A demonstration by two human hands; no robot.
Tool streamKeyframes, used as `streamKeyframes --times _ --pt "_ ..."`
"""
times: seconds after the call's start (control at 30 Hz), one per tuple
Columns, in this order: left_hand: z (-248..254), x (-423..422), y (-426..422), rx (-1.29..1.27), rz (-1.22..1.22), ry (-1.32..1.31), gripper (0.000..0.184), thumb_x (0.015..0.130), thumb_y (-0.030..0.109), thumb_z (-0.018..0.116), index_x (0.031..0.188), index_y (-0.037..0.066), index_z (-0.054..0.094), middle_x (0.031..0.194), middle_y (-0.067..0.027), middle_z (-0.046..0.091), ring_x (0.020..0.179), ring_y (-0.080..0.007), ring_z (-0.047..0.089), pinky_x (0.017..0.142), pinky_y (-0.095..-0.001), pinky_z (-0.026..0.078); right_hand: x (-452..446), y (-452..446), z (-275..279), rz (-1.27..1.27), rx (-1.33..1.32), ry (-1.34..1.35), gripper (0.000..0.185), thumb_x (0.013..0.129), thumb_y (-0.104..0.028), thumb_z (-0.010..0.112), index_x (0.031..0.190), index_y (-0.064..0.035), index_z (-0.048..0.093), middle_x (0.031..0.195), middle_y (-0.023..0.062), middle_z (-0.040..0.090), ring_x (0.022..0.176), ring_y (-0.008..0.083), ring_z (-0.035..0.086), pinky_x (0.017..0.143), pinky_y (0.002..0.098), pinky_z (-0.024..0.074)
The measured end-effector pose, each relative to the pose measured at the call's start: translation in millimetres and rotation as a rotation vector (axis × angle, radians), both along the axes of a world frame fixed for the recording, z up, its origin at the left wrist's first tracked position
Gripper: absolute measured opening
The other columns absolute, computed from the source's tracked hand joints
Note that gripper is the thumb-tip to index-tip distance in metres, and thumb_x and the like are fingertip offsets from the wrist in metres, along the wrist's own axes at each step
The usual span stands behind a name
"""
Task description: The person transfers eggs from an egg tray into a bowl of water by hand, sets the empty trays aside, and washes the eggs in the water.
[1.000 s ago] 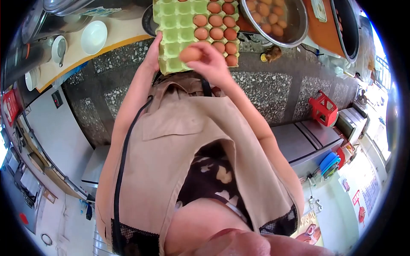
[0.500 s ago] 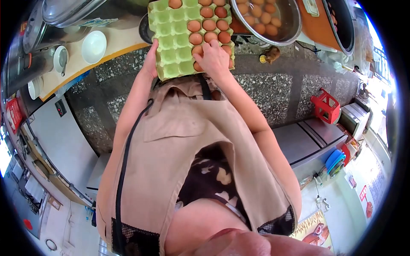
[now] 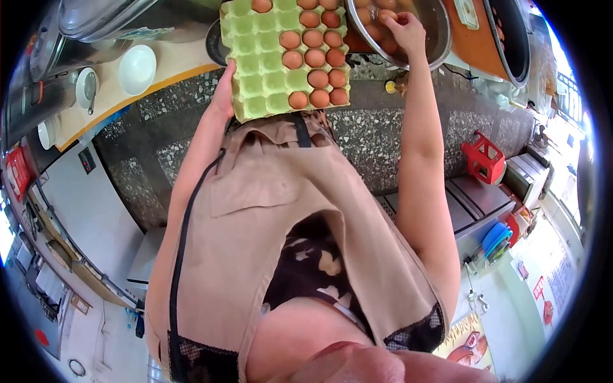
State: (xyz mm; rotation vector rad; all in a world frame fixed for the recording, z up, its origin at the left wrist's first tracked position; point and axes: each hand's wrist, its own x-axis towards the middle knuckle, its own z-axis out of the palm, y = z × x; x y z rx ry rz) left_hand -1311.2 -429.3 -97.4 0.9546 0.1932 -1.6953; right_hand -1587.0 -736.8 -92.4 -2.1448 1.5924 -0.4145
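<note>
My left hand (image 3: 225, 92) grips the left edge of a green egg tray (image 3: 255, 64), its thumb on the rim and its other fingers hidden below. Brown eggs (image 3: 315, 58) fill several cups on the tray's right side, and one egg (image 3: 261, 5) sits near its top edge. Over the metal bowl (image 3: 440, 54) at the upper right, my right hand (image 3: 407, 32) pinches a brown egg (image 3: 385, 16) between thumb and fingers. More eggs (image 3: 364, 16) lie in water in that bowl.
White bowls (image 3: 137, 69) stand on the counter at the left. A black tub (image 3: 516, 38) is at the upper right. A red stool (image 3: 483, 158) stands on the speckled floor, with metal cabinets (image 3: 479, 198) below it in view. A dark pan (image 3: 216, 45) shows behind the tray.
My right hand has moved from the tray to the bowl on the right and now holds an egg there. My left hand stays on the tray's edge.
</note>
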Motion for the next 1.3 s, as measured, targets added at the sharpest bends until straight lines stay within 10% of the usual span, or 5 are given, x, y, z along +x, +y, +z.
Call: streamKeyframes --times 0.3,0.53,0.73,1.1,1.3 --pt "-7 4 1 0.022 0.023 0.022 0.06 0.095 0.05 0.032 0.137 0.007 0.034 0.134 -0.0119 0.045 0.119 -0.0278 0.048 0.099 -0.0423 0.041 61 111 39 0.408 -0.416 -0.068 0.019 0.072 -0.023 0.07 0.081 -0.0074 0.061 0.078 0.0084 0.06 0.076 0.0285 0.057 0.067 0.04 0.0454" --pt "-14 5 3 0.003 0.03 0.092 0.059 0.095 0.049 0.033 0.137 0.007 0.034 0.134 -0.012 0.045 0.119 -0.0275 0.048 0.099 -0.0415 0.04 75 159 -1 0.497 -0.171 0.164 0.03 0.065 -0.023 0.072 0.09 -0.0108 0.061 0.097 0.0066 0.054 0.097 0.0274 0.048 0.08 0.0394 0.0423" --pt "-20 8 3 0.003 0.031 0.073 0.059 0.095 0.049 0.033 0.137 0.007 0.035 0.134 -0.0121 0.045 0.119 -0.027 0.048 0.099 -0.0412 0.041 70 150 8 0.211 0.275 -0.435 0.029 0.07 -0.018 0.069 0.096 -0.0098 0.061 0.096 0.0082 0.054 0.096 0.0316 0.049 0.082 0.0409 0.0442" --pt "-13 5 3 0.02 0.012 0.062 0.06 0.095 0.05 0.033 0.136 0.007 0.036 0.133 -0.0124 0.046 0.118 -0.0274 0.049 0.098 -0.0409 0.041 70 153 4 0.633 -0.109 0.15 0.04 0.065 -0.015 0.07 0.104 -0.0137 0.06 0.098 0.0077 0.053 0.097 0.03 0.05 0.084 0.0402 0.0429" --pt "-26 6 6 -0.043 0.025 0.083 0.061 0.094 0.051 0.034 0.136 0.007 0.036 0.133 -0.0125 0.047 0.118 -0.0275 0.049 0.098 -0.0412 0.041 60 166 11 -0.018 0.61 -0.699 0.036 0.076 -0.013 0.065 0.107 -0.0009 0.052 0.113 0.0142 0.054 0.104 0.0274 0.053 0.088 0.0379 0.045"
